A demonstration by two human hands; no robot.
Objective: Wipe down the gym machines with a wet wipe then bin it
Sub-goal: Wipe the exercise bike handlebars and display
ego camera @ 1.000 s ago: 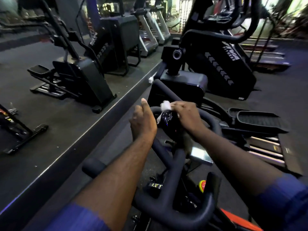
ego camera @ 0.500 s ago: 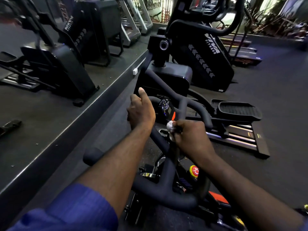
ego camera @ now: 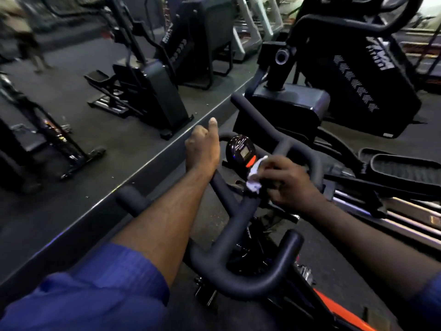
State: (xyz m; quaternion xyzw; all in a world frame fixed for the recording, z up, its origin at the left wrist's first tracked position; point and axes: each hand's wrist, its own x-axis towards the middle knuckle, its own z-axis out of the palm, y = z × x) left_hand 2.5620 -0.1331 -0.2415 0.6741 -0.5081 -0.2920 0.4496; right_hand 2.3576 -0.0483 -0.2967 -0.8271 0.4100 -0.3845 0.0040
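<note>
Right grip (ego camera: 288, 180) clenches the wet wipe (ego camera: 254, 174), half hidden under its fingers (ego camera: 276, 167), just below the console (ego camera: 241, 149), nearer than before; left grip (ego camera: 202, 149) clasps the handlebar (ego camera: 238, 220).

The left hand (ego camera: 202, 149) grips the handlebar's (ego camera: 235, 226) left branch, with the console (ego camera: 239, 149) just to its right. Right of the console, the right hand (ego camera: 291, 180) holds the wipe (ego camera: 254, 174) against the bar. A large machine (ego camera: 358, 80) stands far right.
</note>
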